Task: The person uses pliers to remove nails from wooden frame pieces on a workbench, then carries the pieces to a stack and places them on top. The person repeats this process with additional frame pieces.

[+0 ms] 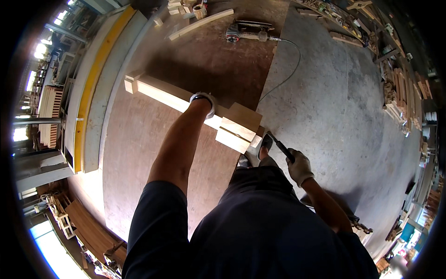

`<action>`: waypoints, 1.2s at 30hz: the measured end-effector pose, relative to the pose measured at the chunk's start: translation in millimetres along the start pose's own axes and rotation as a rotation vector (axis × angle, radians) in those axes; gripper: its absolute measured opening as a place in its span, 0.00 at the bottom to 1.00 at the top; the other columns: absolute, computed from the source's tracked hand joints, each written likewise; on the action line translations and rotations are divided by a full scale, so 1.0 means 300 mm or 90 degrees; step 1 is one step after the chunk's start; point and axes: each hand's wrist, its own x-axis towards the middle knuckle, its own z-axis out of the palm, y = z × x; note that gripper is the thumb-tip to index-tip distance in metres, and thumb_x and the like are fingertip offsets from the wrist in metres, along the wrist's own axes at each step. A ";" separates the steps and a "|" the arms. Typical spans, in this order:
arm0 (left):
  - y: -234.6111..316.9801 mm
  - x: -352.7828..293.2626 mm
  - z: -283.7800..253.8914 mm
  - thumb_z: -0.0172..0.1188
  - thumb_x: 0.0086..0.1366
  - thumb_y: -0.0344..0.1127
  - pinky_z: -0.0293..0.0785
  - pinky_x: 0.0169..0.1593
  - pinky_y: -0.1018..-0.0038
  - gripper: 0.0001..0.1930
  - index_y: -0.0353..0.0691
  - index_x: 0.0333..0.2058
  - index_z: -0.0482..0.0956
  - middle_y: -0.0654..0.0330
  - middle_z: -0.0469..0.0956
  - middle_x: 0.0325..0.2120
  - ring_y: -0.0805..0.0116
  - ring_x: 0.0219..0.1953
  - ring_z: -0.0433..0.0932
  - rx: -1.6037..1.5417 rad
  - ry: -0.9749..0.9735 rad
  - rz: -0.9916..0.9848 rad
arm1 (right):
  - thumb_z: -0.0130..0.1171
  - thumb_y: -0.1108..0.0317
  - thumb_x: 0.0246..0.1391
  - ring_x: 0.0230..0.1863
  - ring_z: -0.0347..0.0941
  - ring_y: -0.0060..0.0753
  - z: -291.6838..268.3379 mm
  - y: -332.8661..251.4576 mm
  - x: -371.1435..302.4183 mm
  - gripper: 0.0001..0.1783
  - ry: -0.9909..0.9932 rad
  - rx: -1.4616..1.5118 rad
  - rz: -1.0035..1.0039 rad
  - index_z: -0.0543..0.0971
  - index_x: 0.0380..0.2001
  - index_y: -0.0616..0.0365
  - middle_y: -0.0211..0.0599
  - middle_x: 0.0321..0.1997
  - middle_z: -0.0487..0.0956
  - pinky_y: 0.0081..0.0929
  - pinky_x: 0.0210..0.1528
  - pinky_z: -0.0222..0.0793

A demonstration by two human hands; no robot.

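Observation:
A long pale wooden beam (165, 95) lies slantwise over the brown worktop, with a small crosspiece (133, 83) at its far left end. Thick wooden blocks (241, 122) are fitted about its near right end, a narrow gap showing between them. My left hand (209, 103), in a light glove, is closed over the beam just left of these blocks; its fingertips are hidden. Gloved too, my right hand (299, 167) grips the black handle of a hammer (282, 149). The hammer's head is close to the beam's right end; whether they touch, I cannot tell.
A power tool (248, 33) rests on the worktop's far side, its thin hose (297, 56) trailing over the grey floor (334, 116). Near it lie a wooden strip (202, 24) and a cup (200, 11). A yellow-striped metal beam (95, 83) runs along the left. Wood pieces (402, 95) are piled right.

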 end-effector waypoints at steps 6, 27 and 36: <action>0.029 -0.099 -0.035 0.61 0.64 0.33 0.72 0.65 0.60 0.23 0.42 0.59 0.82 0.52 0.77 0.63 0.55 0.65 0.76 0.021 0.070 0.004 | 0.62 0.73 0.54 0.51 0.77 0.59 -0.012 -0.019 0.090 0.26 0.039 -0.155 -0.137 0.77 0.58 0.59 0.51 0.47 0.81 0.50 0.55 0.73; 0.024 -0.113 0.348 0.55 0.67 0.38 0.53 0.75 0.47 0.22 0.43 0.59 0.75 0.49 0.76 0.58 0.45 0.65 0.69 -0.051 0.526 0.023 | 0.66 0.67 0.60 0.35 0.78 0.24 -0.056 0.043 0.055 0.13 -0.496 0.324 0.153 0.85 0.41 0.68 0.35 0.34 0.85 0.29 0.38 0.74; 0.034 -0.110 0.374 0.51 0.69 0.37 0.55 0.74 0.48 0.20 0.44 0.58 0.77 0.51 0.79 0.56 0.48 0.63 0.72 -0.004 0.617 0.009 | 0.66 0.66 0.62 0.38 0.82 0.31 -0.069 -0.055 0.107 0.18 -0.654 0.415 0.252 0.83 0.51 0.67 0.40 0.42 0.85 0.31 0.43 0.79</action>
